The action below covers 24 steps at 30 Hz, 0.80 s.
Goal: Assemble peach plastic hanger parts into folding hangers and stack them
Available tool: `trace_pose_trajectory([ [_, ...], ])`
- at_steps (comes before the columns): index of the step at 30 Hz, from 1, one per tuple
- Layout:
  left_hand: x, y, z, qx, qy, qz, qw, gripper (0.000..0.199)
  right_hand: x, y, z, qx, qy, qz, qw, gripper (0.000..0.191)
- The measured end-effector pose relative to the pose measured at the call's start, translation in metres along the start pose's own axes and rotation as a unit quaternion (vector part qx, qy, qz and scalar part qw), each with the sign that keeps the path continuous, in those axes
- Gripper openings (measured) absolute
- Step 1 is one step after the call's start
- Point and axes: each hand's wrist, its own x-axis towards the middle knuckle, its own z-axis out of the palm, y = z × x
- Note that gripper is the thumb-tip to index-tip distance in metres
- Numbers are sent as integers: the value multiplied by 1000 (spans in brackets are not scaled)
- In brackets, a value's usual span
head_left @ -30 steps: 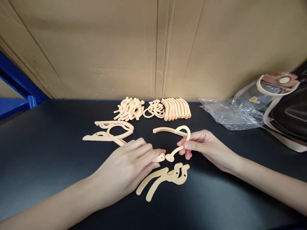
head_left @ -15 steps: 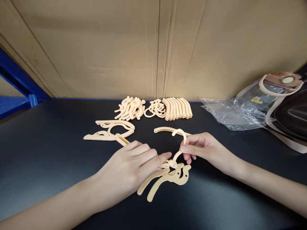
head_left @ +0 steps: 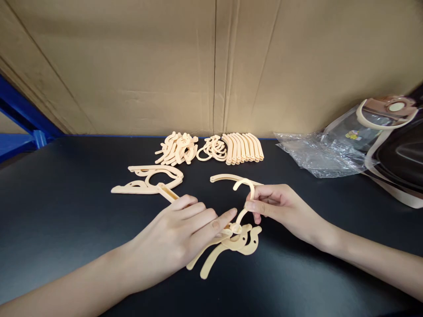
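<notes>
My right hand (head_left: pixel 284 204) pinches the shaft of a cream plastic hanger hook (head_left: pixel 252 190) between thumb and fingers, its curve upward. The hook's round lower end meets the end of a cream hanger arm (head_left: pixel 167 193); whether the two are joined I cannot tell. My left hand (head_left: pixel 180 233) is closed over that arm, hiding most of it, with the index finger stretched toward the hook's base. Below lie flat curved hanger pieces (head_left: pixel 211 262) with small holes, partly under the left hand. Another curved arm (head_left: pixel 224 177) lies behind the right hand.
A folded hanger (head_left: pixel 135 190) lies at left. Along the back are a heap of curved pieces (head_left: pixel 178 147), a heap of hooks (head_left: pixel 214 149) and a row of arms (head_left: pixel 243 147). At right are a clear plastic bag (head_left: pixel 317 158) and a bottle (head_left: pixel 370 119). Cardboard (head_left: pixel 132 66) stands behind.
The view has shifted slightly. Both hands keep their hold, and the hook's curved tip has moved a little left. The left index finger sits close to the hook's base as before.
</notes>
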Motion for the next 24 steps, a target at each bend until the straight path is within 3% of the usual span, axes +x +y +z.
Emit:
trace_pose_trajectory([
  [14,4,3,-1,65,8,-5,998,32,-5,1,1,-28,34,-28,999,23],
  [24,4,2,-1,92,-29,-19,995,34,-7,3,3,-61,50,-40,996,24],
])
